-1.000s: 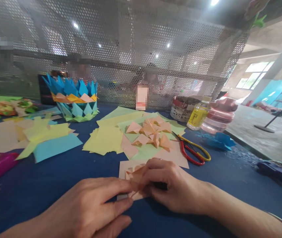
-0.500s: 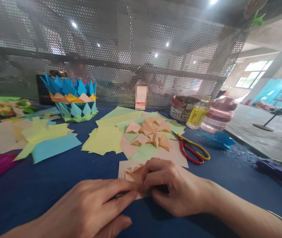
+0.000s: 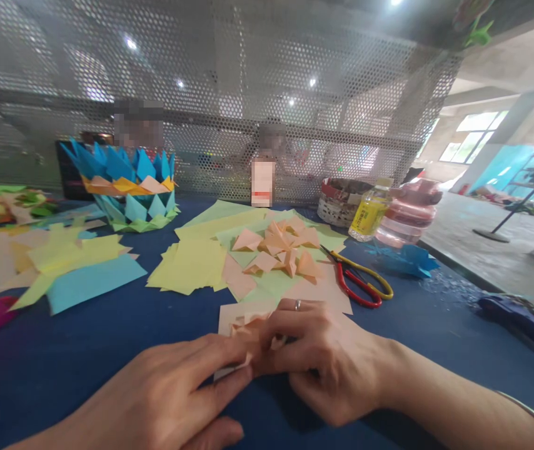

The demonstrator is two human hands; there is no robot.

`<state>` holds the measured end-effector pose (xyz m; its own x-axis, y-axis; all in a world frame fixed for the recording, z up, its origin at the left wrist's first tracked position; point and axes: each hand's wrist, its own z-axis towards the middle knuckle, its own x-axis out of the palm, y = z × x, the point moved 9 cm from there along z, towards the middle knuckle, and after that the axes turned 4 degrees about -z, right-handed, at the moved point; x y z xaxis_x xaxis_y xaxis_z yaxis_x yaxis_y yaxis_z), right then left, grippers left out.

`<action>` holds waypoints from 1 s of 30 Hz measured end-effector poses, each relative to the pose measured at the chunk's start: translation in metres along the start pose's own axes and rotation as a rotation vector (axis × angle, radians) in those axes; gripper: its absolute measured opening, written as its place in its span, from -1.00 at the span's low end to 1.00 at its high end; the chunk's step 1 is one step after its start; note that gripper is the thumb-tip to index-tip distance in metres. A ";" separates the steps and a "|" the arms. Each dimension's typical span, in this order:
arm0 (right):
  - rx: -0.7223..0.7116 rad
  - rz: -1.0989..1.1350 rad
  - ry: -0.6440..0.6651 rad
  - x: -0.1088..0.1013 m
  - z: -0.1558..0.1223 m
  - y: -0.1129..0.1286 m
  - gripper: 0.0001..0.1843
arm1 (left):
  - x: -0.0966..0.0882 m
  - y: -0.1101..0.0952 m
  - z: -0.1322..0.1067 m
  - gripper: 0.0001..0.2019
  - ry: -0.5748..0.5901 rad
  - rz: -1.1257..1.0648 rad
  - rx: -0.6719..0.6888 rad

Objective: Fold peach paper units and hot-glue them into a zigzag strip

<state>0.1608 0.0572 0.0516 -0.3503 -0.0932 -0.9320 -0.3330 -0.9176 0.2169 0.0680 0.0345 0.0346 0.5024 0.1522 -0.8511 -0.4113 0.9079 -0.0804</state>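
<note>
Just in front of me my right hand (image 3: pixel 316 356) curls its fingers round a small folded piece of peach paper (image 3: pixel 248 326), largely hidden under the fingers. A ring shows on that hand. My left hand (image 3: pixel 180 387) reaches in from the left with its fingers stretched, tips touching the folded paper, thumb apart. Beneath both hands lies a flat peach sheet (image 3: pixel 227 312). Beyond it, several folded peach pieces (image 3: pixel 279 240) are heaped on green and peach sheets. Scissors (image 3: pixel 361 281) with red and yellow handles rest to the right of the heap.
A blue, orange and teal paper basket (image 3: pixel 129 187) stands back left, near yellow paper (image 3: pixel 192 265) and a blue sheet (image 3: pixel 95 281). A yellow-labelled bottle (image 3: pixel 369 212) and a pink jug (image 3: pixel 408 215) stand back right. Behind the table (image 3: pixel 121 347), people show through a perforated screen (image 3: pixel 229 75).
The view has shifted slightly, so the table things sit a little further left. My fingers have moved slightly on the folded paper, still at the same spot.
</note>
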 end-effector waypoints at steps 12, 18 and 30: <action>0.046 -0.065 -0.080 -0.008 -0.003 -0.004 -0.64 | -0.001 -0.004 0.001 -0.75 0.008 0.065 0.065; 0.117 0.098 -0.100 -0.011 -0.004 -0.016 -0.45 | -0.002 -0.005 0.001 -0.75 -0.007 0.088 0.076; 0.158 0.000 -0.039 -0.002 -0.002 -0.025 -0.77 | -0.010 0.002 -0.007 -0.76 -0.157 0.095 -0.020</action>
<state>0.1716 0.0800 0.0472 -0.3829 -0.0748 -0.9207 -0.4660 -0.8449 0.2625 0.0566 0.0317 0.0390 0.5728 0.2975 -0.7638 -0.4770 0.8788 -0.0155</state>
